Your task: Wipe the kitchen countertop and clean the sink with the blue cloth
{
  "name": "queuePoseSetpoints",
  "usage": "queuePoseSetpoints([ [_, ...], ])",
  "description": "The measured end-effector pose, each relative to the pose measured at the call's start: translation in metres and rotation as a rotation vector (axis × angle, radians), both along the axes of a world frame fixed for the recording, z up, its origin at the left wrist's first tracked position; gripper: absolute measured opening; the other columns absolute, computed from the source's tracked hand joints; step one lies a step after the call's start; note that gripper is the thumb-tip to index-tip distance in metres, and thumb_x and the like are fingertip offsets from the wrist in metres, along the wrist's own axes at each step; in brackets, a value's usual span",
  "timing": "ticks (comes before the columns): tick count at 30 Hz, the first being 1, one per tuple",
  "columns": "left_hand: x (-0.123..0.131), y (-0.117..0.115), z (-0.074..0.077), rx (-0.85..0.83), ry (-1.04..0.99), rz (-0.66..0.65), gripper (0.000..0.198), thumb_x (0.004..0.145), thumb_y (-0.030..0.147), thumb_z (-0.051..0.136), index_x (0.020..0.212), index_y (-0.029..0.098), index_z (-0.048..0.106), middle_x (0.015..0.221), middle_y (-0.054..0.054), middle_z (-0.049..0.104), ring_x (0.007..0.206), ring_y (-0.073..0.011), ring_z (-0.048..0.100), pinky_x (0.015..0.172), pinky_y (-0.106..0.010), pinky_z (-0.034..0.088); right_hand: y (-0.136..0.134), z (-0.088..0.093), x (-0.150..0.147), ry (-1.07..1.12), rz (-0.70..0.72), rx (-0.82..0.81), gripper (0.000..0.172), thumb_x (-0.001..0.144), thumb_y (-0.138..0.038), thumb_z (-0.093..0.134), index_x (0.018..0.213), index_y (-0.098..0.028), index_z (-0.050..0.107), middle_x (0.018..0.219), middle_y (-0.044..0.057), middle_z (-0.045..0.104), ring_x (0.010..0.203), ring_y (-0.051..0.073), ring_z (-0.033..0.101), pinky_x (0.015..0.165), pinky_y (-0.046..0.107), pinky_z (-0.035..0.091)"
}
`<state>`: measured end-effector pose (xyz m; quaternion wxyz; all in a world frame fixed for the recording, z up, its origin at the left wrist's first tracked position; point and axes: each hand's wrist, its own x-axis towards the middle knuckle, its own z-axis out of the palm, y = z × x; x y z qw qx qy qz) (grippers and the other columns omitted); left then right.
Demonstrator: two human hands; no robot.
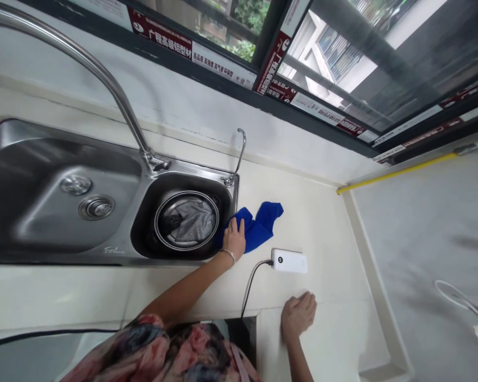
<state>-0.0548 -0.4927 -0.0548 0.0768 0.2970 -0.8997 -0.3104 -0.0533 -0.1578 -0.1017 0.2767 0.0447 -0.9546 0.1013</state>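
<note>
Left hand [234, 237] flat on blue cloth [263, 225] beside sink [115, 255].

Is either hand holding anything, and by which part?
Left hand holds down the blue cloth at its end by the sink; right hand rests curled on the counter, empty.

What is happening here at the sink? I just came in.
A person stands at a kitchen counter. The left hand lies on a blue cloth, right beside the small basin of the sink. The right hand rests on the counter with its fingers curled, holding nothing, close to a white power bank with a dark cable plugged in. A metal strainer sits in the small basin.
</note>
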Motion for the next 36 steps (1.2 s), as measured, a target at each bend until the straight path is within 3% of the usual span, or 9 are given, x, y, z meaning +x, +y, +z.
queuePoseSetpoints([
  [5, -0.006, -0.002, -0.01, -0.01, 0.064, 0.026, 0.058, 0.093, 0.012, 0.047, 0.151, 0.008, 0.053, 0.154, -0.029, 0.048, 0.145, -0.0389, 0.047, 0.114, -0.054, 0.045, -0.003, 0.006, -0.001, -0.007, 0.007, 0.02, 0.059, 0.096, -0.029, 0.035, 0.138, 0.004, 0.061, 0.136, 0.035, 0.062, 0.133, 0.044, 0.056, 0.106, 0.062, 0.046],
  [13, -0.069, -0.052, -0.021, -0.008, 0.174, 0.061, 0.052, 0.095, 0.016, 0.048, 0.145, 0.019, 0.061, 0.157, -0.018, 0.046, 0.142, -0.0323, 0.049, 0.118, -0.048, 0.042, -0.002, 0.007, 0.001, -0.05, -0.024, 0.051, 0.059, 0.099, -0.029, 0.035, 0.141, 0.004, 0.06, 0.141, 0.035, 0.06, 0.138, 0.045, 0.053, 0.109, 0.062, 0.045],
  [21, -0.123, -0.091, -0.021, -0.001, 0.192, 0.134, 0.05, 0.095, 0.016, 0.05, 0.144, 0.018, 0.063, 0.159, -0.019, 0.044, 0.14, -0.0331, 0.052, 0.117, -0.047, 0.044, 0.002, 0.004, 0.003, -0.081, -0.034, 0.076, 0.06, 0.101, -0.03, 0.035, 0.147, 0.001, 0.056, 0.145, 0.033, 0.057, 0.141, 0.045, 0.051, 0.111, 0.065, 0.045],
  [26, -0.149, -0.105, -0.019, -0.001, 0.159, 0.153, 0.054, 0.097, 0.015, 0.044, 0.149, 0.016, 0.057, 0.163, -0.02, 0.041, 0.148, -0.0339, 0.043, 0.119, -0.05, 0.041, 0.002, 0.005, 0.003, -0.074, -0.026, 0.095, 0.059, 0.102, -0.029, 0.034, 0.15, 0.0, 0.054, 0.145, 0.033, 0.058, 0.14, 0.045, 0.052, 0.11, 0.065, 0.046],
  [31, -0.159, -0.109, -0.016, -0.003, 0.135, 0.127, 0.062, 0.094, 0.015, 0.044, 0.155, 0.004, 0.046, 0.166, -0.029, 0.031, 0.156, -0.0383, 0.031, 0.123, -0.054, 0.032, -0.002, 0.007, 0.004, -0.055, -0.028, 0.079, 0.058, 0.102, -0.03, 0.035, 0.15, -0.003, 0.054, 0.146, 0.031, 0.058, 0.141, 0.044, 0.052, 0.11, 0.065, 0.047],
  [36, -0.155, -0.109, -0.012, 0.006, 0.143, 0.154, 0.063, 0.097, 0.018, 0.041, 0.158, 0.004, 0.039, 0.166, -0.028, 0.032, 0.155, -0.0365, 0.032, 0.121, -0.054, 0.035, -0.005, 0.004, 0.004, -0.102, -0.077, 0.053, 0.061, 0.101, -0.031, 0.033, 0.149, -0.001, 0.055, 0.149, 0.032, 0.055, 0.145, 0.043, 0.047, 0.113, 0.065, 0.044],
])
